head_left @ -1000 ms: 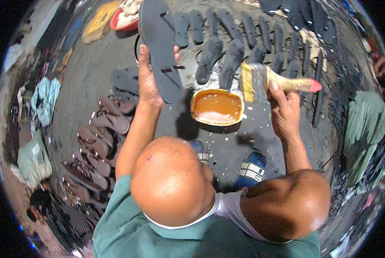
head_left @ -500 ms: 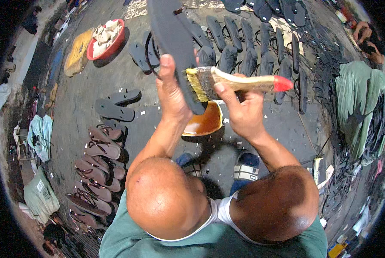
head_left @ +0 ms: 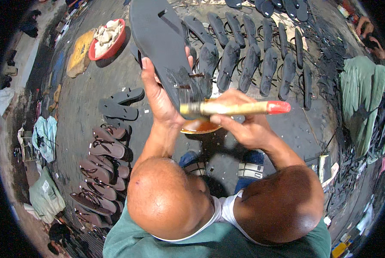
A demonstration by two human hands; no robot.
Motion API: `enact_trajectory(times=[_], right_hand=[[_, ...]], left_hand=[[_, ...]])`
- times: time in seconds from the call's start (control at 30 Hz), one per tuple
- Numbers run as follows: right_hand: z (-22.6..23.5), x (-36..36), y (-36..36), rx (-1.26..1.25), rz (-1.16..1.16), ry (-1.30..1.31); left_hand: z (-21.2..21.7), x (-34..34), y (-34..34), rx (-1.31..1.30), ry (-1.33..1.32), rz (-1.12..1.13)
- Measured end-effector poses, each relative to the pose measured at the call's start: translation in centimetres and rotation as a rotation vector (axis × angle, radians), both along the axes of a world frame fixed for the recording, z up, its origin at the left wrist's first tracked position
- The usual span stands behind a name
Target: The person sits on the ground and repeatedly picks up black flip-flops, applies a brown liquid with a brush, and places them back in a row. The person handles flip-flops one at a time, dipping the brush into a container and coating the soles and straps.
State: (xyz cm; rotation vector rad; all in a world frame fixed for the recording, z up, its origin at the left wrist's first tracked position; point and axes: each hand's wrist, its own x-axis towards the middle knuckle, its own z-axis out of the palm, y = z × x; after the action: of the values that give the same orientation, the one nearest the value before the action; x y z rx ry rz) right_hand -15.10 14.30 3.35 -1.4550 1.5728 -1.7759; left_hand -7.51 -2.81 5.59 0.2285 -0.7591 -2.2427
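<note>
Lower than before, the red-tipped wooden paintbrush [head_left: 235, 107] the right hand [head_left: 245, 125] pinches seemingly coats the flat grey rubber-like sole [head_left: 156, 45] the left hand [head_left: 161, 103] grips at upper centre, further strokes needing it steady.

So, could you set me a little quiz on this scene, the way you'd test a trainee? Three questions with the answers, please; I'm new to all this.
1. Which hand holds the brush?
2. The tip of the brush's handle is:
a) green
b) red
c) blue
3. True or false: in this view, the red basin stands left of the held sandal.

Key:
1. The right hand; the left hand holds the sandal.
2. b
3. True.
</note>
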Motion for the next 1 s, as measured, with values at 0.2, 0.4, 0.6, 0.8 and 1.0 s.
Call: enact_trajectory(times=[0.2, 0.4, 0.6, 0.8, 1.0], right_hand=[[1.2, -0.2, -0.5, -0.253, -0.228, -0.354], [-0.7, -1.5, -2.2, -0.145, -0.463, -0.022], [0.5, -1.4, -2.6, -0.161, -0.361, 0.127], [0.0, -1.2, 0.7, 0.086, 0.004, 0.032], [1.1, -1.2, 2.4, -0.235, 0.086, -0.327]], left_hand=[[-0.2, -0.8, 1.5, -0.197, -0.052, 0.011], [0.0, -0.3, 0.9, -0.133, -0.098, 0.089], [-0.1, -1.1, 1.3, -0.035, -0.053, -0.044], [-0.6, -0.1, 0.4, 0.055, -0.052, -0.067], [-0.4, -0.4, -1.0, -0.055, 0.004, 0.089]])
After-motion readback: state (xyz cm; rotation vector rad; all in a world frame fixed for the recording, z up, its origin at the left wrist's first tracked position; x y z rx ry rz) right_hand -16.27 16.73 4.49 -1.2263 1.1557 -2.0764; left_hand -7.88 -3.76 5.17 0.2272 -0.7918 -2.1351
